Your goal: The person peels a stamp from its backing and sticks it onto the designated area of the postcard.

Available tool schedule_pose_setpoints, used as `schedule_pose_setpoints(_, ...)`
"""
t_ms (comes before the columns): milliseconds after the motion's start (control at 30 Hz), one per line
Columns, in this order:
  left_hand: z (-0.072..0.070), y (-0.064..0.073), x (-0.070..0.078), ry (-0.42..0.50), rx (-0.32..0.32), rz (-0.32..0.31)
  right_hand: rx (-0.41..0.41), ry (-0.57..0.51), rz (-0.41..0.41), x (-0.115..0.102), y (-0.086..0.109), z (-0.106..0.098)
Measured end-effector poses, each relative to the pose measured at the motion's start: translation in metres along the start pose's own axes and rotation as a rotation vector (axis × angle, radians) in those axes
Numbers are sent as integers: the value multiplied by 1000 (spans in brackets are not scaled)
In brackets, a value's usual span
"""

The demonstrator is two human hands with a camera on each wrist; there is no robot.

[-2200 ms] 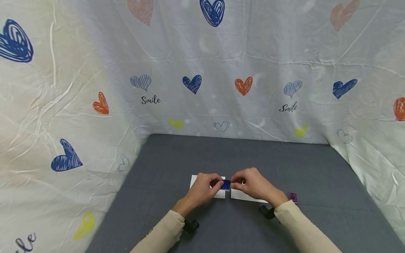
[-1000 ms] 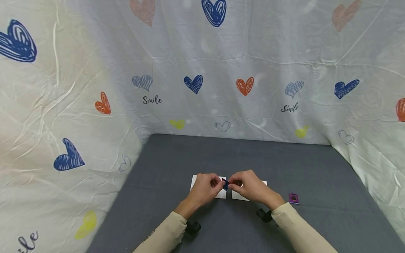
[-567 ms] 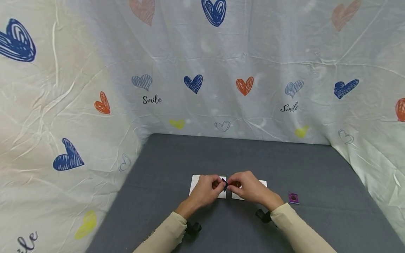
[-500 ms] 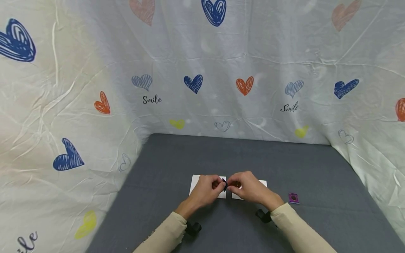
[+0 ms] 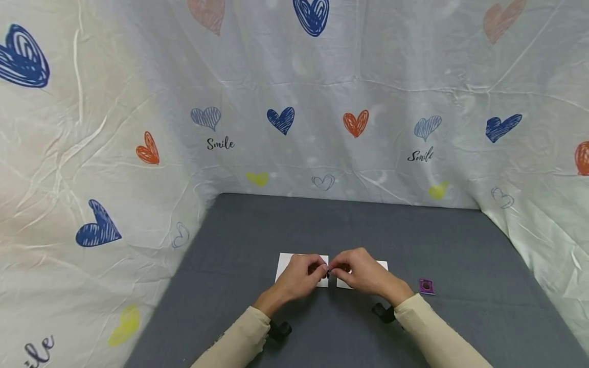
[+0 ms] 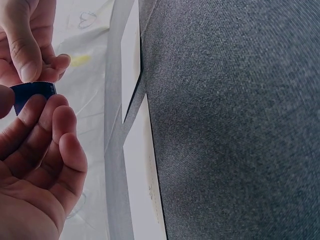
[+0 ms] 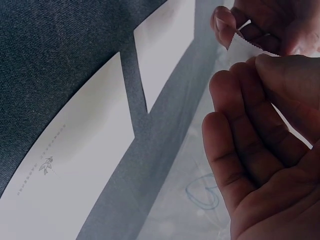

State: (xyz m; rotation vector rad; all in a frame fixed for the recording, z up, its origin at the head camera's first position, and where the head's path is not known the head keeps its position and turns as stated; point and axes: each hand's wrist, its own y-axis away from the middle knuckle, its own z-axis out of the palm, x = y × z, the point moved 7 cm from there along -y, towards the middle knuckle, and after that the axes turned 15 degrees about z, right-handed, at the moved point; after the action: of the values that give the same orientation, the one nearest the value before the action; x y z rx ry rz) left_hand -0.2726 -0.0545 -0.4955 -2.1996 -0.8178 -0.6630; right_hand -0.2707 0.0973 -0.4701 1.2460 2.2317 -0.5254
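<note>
Over the gap between two white cards, both hands pinch a small dark blue packet (image 6: 34, 91) with zigzag edges. My left hand (image 5: 301, 275) grips it between thumb and fingers; in the left wrist view its other fingers curl beneath. From the opposite side my right hand (image 5: 363, 270) pinches the packet's edge, thumb on top. A whitish face of the packet with a serrated border (image 7: 245, 48) shows in the right wrist view. From the head only a dark sliver is visible, the rest hidden by fingers.
The left white card (image 5: 285, 261) and the right white card (image 5: 383, 265) lie side by side on the grey cloth-covered table (image 5: 349, 225). A small purple packet (image 5: 426, 286) lies further right. A heart-printed curtain (image 5: 317, 153) hangs behind.
The blue packet, earlier flat and facing the camera, has been bent and turned until it is mostly hidden. My right hand has shifted slightly left, closer to the left hand.
</note>
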Motion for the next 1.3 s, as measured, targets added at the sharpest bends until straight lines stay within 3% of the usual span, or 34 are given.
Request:
schedule_pose_setpoints(300,1,1,-1,24,-7,8,14,29,1,0,0,0)
schedule_pose_setpoints(700,-1,1,2,-31,5,37,13,21,19,2,0,2)
schedule_pose_setpoints(1300,3,3,0,-18,-1,23,-11,-10,11,2,-1,6)
